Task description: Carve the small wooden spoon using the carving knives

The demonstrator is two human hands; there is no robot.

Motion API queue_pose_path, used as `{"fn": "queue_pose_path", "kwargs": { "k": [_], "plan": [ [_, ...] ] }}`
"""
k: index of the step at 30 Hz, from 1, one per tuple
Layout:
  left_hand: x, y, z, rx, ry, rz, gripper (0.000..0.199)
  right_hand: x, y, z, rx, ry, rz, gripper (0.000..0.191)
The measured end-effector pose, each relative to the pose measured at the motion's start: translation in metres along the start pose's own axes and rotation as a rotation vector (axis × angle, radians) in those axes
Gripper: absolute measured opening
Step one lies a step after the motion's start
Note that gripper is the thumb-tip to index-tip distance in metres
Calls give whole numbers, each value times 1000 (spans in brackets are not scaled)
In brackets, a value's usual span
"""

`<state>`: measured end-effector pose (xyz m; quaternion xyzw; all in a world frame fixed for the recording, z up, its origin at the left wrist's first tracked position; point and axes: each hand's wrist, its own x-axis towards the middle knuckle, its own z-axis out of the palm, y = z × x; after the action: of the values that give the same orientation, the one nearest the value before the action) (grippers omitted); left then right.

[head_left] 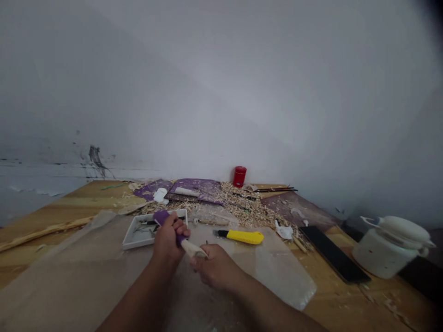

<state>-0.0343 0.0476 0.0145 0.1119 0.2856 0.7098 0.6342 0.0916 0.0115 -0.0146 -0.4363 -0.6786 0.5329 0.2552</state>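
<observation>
Around a pale wooden piece partly wrapped in purple cloth, my left hand is closed, with the bare end angled down toward the right. My right hand is closed at that bare end, its fingers touching the wood. A thin dark tip rises by its fingers, but what it belongs to is hidden. Just beyond my hands lies a yellow utility knife, blade pointing left. Behind my left hand sits a shallow white tray with thin metal tools inside.
A translucent sheet covers the table's front. Wood shavings pile up behind, near purple cloth and a red tin. To the right are a black phone and a white lidded pot. A long wood strip lies left.
</observation>
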Motion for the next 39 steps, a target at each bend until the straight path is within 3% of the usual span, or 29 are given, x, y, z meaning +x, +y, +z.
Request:
{"fn": "queue_pose_path", "kwargs": {
  "k": [4,10,15,22,28,34,39],
  "plan": [
    [-5,-9,2,24,-48,-66,21,2,1,-1,-105,62,-46,19],
    [3,4,0,-11,18,41,23,-2,-4,-2,-228,93,-70,16],
    [-6,-12,4,23,-40,-65,23,-1,-6,-4,-276,119,-124,14],
    [2,6,2,-5,24,68,23,-1,-4,-2,-329,138,-122,18],
    [-5,-11,3,44,-25,-47,23,2,-3,-4,-365,168,-156,15],
    [4,7,0,-5,20,58,21,-2,-2,-3,-404,154,-128,21],
    [-2,-9,1,21,-36,-44,22,1,-1,-5,-402,151,-138,18]
  ]
}}
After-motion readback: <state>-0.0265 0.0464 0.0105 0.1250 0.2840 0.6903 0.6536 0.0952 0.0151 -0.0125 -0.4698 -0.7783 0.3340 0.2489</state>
